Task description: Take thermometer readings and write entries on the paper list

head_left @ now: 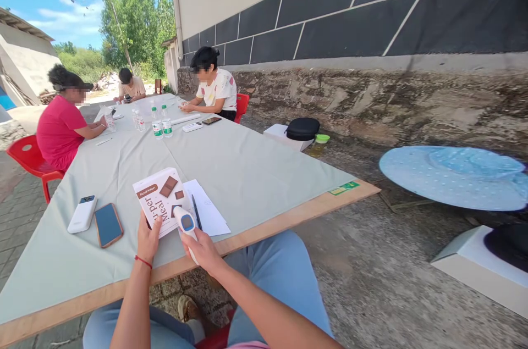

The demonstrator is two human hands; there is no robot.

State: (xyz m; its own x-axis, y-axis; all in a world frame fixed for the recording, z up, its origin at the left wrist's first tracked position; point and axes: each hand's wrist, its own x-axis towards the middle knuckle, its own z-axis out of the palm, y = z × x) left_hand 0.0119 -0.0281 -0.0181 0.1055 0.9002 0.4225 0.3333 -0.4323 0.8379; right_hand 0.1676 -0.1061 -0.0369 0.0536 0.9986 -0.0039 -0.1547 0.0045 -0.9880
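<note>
My left hand (149, 236) grips the lower edge of a white box (155, 195) printed with brown chocolate pieces and the word "Meal", tilted up above the table. In my right hand (204, 250) is a white infrared thermometer (187, 222), its small blue-grey screen facing me and its head close to the box's lower right. White paper (210, 217) lies on the cloth behind them, with a dark pen (197, 212) across it. Left of the box, a phone in an orange-brown case (109, 225) lies beside a white power bank (83, 214).
A pale green cloth covers the long table (247, 165). Several water bottles (157, 122) stand farther along it, near three seated people. To the right, a blue sun hat (445, 176) and a white box (474, 264) are beside the table, below the wall.
</note>
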